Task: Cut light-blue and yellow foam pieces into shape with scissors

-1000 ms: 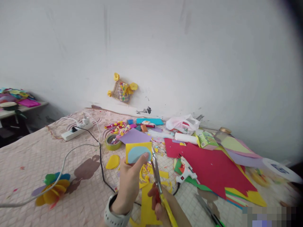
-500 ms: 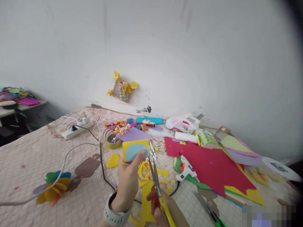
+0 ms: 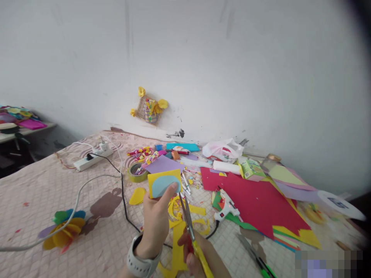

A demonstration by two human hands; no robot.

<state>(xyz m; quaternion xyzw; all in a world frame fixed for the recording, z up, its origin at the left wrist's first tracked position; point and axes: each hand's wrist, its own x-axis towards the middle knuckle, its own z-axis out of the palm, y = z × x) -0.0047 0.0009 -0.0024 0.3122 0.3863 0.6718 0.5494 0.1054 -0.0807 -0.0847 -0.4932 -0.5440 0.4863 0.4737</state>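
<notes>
Between the thumb and fingers of my left hand (image 3: 158, 220) is a yellow sheet (image 3: 176, 173), with a light blue petal-shaped piece (image 3: 160, 186) pressed flat against it by the thumb. My right hand (image 3: 198, 253) grips scissors (image 3: 188, 220) with yellow and red handles. Their blades are slightly parted and point up, close to the sheet's lower right corner. Whether they touch the sheet I cannot tell. Below lie yellow offcuts (image 3: 179, 247). A loose yellow petal (image 3: 137, 196) rests left of my left hand.
A white glue gun (image 3: 227, 206) lies near red sheets (image 3: 252, 197) on the right. Green-handled scissors (image 3: 257, 258) sit at the front right. On the left are a power strip (image 3: 92, 159), trailing cables and a colourful petal flower (image 3: 63, 229). A tape roll (image 3: 137, 172) lies behind my left hand.
The whole view has shifted very slightly, so things appear a little further left. Both hands keep their hold on the sheet, the blue piece and the scissors.
</notes>
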